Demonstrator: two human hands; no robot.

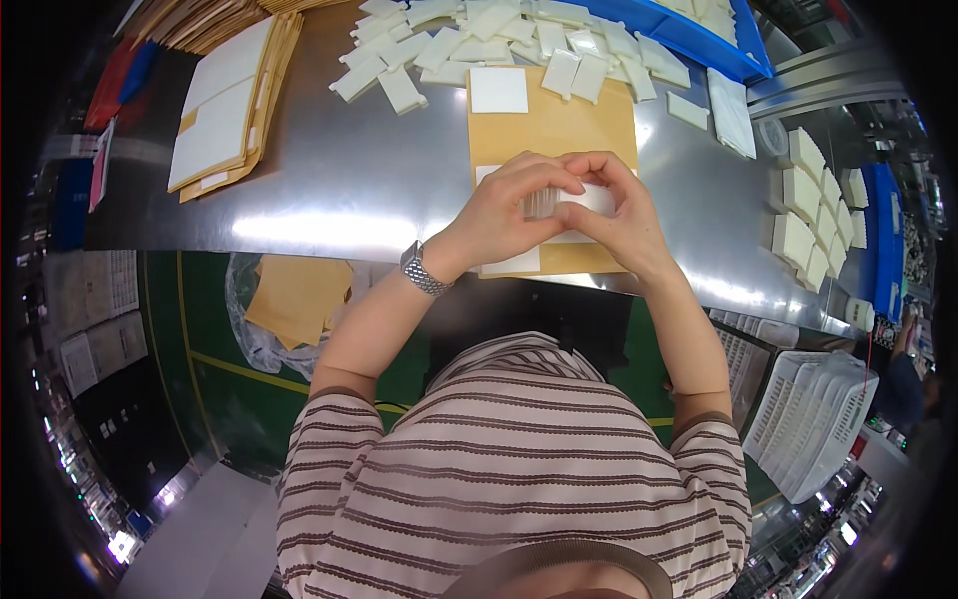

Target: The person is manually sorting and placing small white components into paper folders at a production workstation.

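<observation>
Left hand (504,205) and right hand (621,215) fingertips pinched together on a small white ribbed piece (569,202), mostly hidden by fingers, above the tan backing sheet (554,125) on the steel table (349,180), loose white pads (479,40) beyond, pile partly cut off at top edge.

A factory assembly bench: steel worktable (349,190), heaps of white pads (479,40), blue bins (699,35), stacked trays (813,419).

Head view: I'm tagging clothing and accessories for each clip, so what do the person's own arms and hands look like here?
Both forearms are bare, with no gloves on the left hand or the right hand. A silver metal-link wristwatch sits on the left wrist. The short-sleeved shirt has brown and pale stripes, with plain brown sleeve cuffs.
</observation>
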